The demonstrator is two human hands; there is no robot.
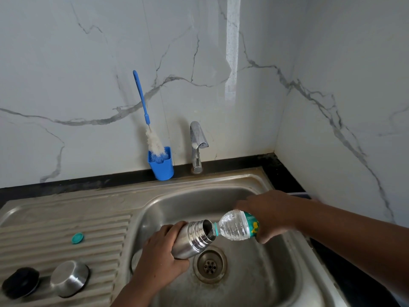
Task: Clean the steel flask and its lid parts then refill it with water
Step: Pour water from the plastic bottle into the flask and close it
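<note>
While the left hand grips the steel flask tilted over the sink, any spill goes down the drain. The right hand wraps a plastic bottle, its neck at the flask mouth, pouring water. Both lid parts, the steel cup and black stopper, sit on the draining board, kept clear for refilling

Two bare forearms enter the view, the left hand on the arm from 6 o'clock and the right hand on the arm from 4 o'clock, both uncovered to the frame edge, with no sleeve, glove, ring, watch or bracelet visible.
</note>
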